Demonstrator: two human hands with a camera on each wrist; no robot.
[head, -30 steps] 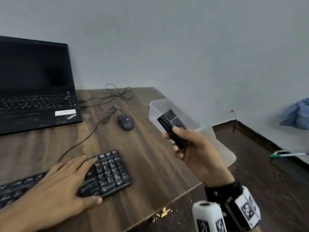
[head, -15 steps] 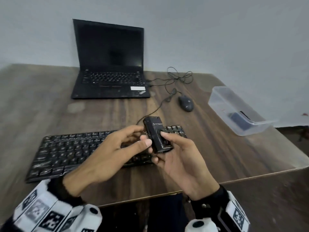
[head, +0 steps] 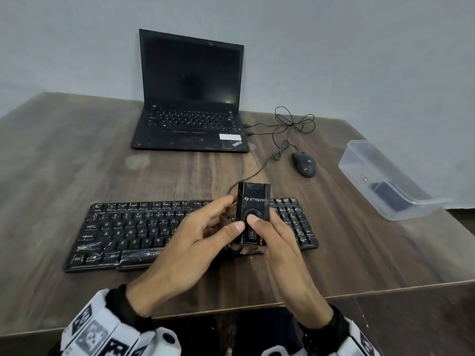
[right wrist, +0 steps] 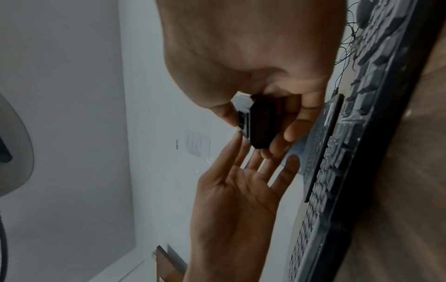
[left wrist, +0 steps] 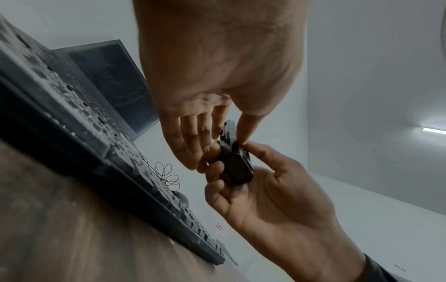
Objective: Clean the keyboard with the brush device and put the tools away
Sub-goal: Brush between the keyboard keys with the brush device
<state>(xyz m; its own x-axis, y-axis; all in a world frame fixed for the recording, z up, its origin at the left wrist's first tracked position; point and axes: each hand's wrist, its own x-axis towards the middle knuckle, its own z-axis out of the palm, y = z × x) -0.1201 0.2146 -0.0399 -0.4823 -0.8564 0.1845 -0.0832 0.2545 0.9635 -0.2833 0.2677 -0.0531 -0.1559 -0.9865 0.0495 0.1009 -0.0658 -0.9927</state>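
Observation:
The black brush device (head: 253,201) is held upright above the right half of the black keyboard (head: 133,227). My right hand (head: 277,240) grips its lower part, with the thumb on the oval button and the fingers curled behind it. My left hand (head: 205,235) meets it from the left, its thumb on the device's front edge and its fingers behind. From the left wrist, the device (left wrist: 237,167) sits between that thumb and forefinger. The right wrist view shows the device (right wrist: 262,124) end-on. No bristles can be seen.
A clear plastic container (head: 359,160) with a dark item (head: 390,194) inside stands at the table's right edge. A shut-off laptop (head: 190,124) is at the back. Beside it lie a wired mouse (head: 304,164) and coiled cables (head: 293,122). Bare wood (head: 64,155) spreads on the left.
My right hand carried the device from beside the container to above the keyboard. My left hand lifted off the keys and took hold of it too. The head view swung left.

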